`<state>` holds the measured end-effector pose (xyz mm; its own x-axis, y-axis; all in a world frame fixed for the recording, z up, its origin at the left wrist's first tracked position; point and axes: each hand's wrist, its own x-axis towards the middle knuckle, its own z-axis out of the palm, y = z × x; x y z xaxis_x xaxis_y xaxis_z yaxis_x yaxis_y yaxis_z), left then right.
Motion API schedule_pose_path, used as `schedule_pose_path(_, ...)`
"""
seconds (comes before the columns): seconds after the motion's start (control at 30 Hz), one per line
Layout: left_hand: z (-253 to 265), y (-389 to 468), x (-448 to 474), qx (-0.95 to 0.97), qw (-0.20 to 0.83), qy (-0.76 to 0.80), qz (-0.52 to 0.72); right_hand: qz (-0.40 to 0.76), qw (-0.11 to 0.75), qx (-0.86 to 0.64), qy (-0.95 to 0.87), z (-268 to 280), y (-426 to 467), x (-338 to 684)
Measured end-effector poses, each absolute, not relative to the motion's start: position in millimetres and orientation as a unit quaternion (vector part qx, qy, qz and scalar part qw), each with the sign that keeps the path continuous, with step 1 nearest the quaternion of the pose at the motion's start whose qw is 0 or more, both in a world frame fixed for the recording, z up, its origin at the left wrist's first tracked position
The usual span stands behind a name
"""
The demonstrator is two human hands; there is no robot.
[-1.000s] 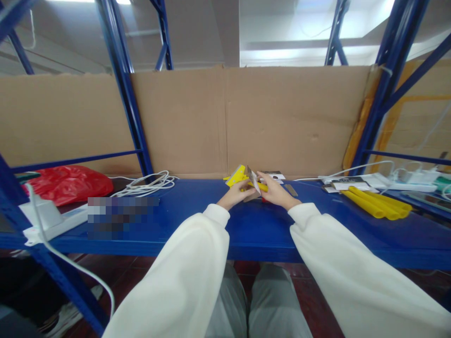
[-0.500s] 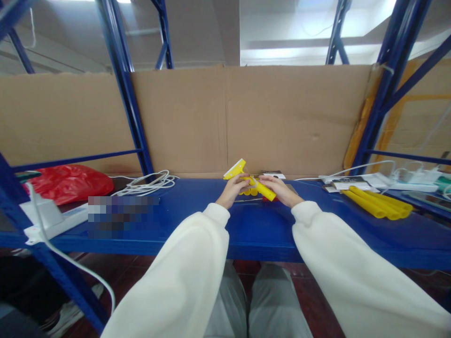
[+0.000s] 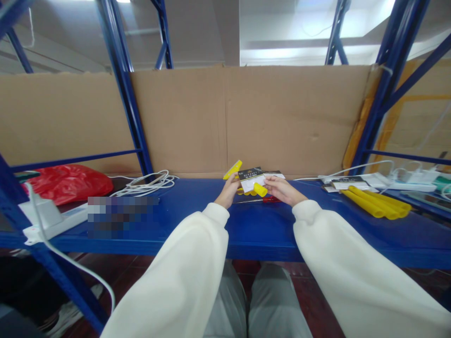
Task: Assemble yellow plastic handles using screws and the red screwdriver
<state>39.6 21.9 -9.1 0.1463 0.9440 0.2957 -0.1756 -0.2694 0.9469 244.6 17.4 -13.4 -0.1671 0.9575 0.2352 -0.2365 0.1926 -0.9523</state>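
Note:
My left hand (image 3: 229, 190) is closed round a yellow scraper (image 3: 233, 170), whose wide head sticks out beyond the fingers at the upper left. Across the scraper's middle lies a black-and-white printed card (image 3: 251, 177). The yellow handle end (image 3: 260, 189) shows below the card. My right hand (image 3: 280, 188) pinches the card's right edge between thumb and fingers. How card and scraper are joined, if at all, I cannot tell. Partly hidden under them on the shelf are other yellow parts (image 3: 243, 191) and a red item (image 3: 272, 199).
Several yellow tubes (image 3: 377, 204) lie on the blue shelf (image 3: 190, 220) at the right, beside a stack of printed cards (image 3: 347, 183). At the left are a red plastic bag (image 3: 75, 182), coiled white cable (image 3: 150, 184) and a power strip (image 3: 66, 223). Cardboard (image 3: 225, 117) walls the back.
The printed card now covers the scraper's middle, where the yellow handle was in plain sight before. My right hand has moved from the handle to the card's edge.

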Motion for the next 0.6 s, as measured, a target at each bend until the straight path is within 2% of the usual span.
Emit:
schedule_pose_path(0.27, -9.2, 31.4, 40.9, 0.478, 0.461, 0.398, 0.633, 0.564, 0.55, -0.318, -0.527, -8.8, 12.7, 243.2)
schedule_pose_path(0.6, -10.9, 36.8, 41.0, 0.468, 0.421, 0.402, 0.665, 0.549, 0.544, -0.303, -0.558, -7.7, 11.2, 243.3)
